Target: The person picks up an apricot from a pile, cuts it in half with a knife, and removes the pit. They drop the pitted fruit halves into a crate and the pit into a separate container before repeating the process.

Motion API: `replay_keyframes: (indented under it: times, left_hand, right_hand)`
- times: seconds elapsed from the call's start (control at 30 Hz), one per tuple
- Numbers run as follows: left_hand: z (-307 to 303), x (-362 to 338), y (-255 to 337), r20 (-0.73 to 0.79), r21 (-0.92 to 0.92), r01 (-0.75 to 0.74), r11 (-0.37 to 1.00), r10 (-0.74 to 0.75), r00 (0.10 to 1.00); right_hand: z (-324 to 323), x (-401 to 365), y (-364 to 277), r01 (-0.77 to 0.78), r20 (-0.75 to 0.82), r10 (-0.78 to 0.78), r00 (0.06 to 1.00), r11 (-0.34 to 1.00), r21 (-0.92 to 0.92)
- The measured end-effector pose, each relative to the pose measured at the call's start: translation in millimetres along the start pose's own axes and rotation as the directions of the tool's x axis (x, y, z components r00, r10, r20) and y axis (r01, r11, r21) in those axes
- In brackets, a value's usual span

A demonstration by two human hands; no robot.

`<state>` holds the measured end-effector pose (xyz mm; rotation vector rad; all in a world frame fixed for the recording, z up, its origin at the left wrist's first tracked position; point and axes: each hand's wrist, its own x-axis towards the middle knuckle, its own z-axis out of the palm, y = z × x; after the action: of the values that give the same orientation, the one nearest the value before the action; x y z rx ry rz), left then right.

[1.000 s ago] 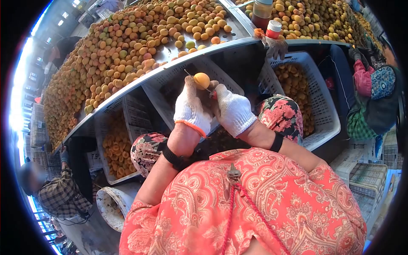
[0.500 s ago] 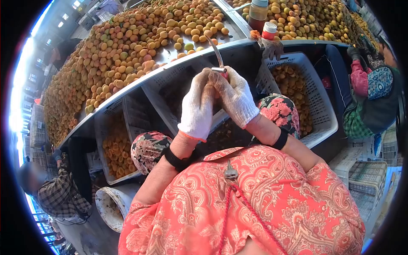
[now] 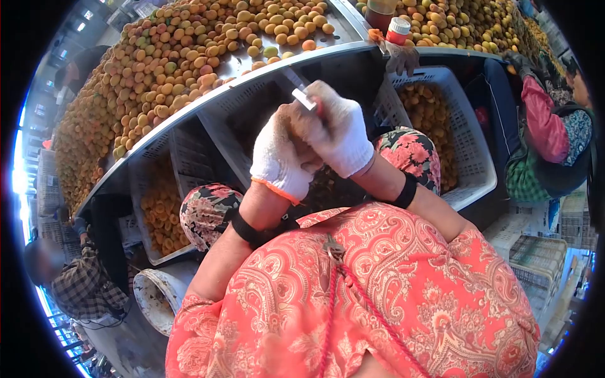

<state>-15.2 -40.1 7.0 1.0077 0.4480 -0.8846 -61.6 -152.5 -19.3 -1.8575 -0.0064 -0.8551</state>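
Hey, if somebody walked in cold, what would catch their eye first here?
Probably the fruit, heaped orange and yellow over the table at the top of the view. Next comes the red patterned shirt, filling the bottom middle. Between them, the white-gloved left hand and right hand meet near the centre, a blurred tool jutting from the right.
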Motion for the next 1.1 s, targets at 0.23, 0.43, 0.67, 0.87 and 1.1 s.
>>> replay_keyframes:
  times: [0.23,0.43,0.67,0.87,1.1]
  left_hand:
    - [-32.9,25.6,21.9,0.525,-0.076,0.017,0.997,0.026,0.851]
    - [-23.9,6.5,13.3,0.446,0.133,-0.287,0.949,0.201,0.872]
    - [-26.5,-7.7,14.5,0.452,0.142,-0.315,0.938,0.222,0.864]
    - [-33.5,-6.5,19.0,0.488,-0.048,-0.258,0.965,0.248,0.837]
    - [-40.6,0.9,20.9,0.431,0.013,-0.123,0.992,0.105,0.896]
  right_hand:
    - [-20.8,0.3,-11.4,-0.462,0.164,0.517,0.840,0.526,0.714]
    - [-14.2,-1.3,-14.0,-0.482,0.200,0.509,0.837,0.514,0.710]
    - [-10.8,-6.0,-22.5,-0.425,0.188,0.382,0.905,0.793,0.437]
    - [-17.9,-2.7,-26.0,-0.361,0.237,0.288,0.928,0.851,0.381]
    - [-21.9,-1.2,-28.9,-0.109,0.241,0.086,0.967,0.991,0.082]
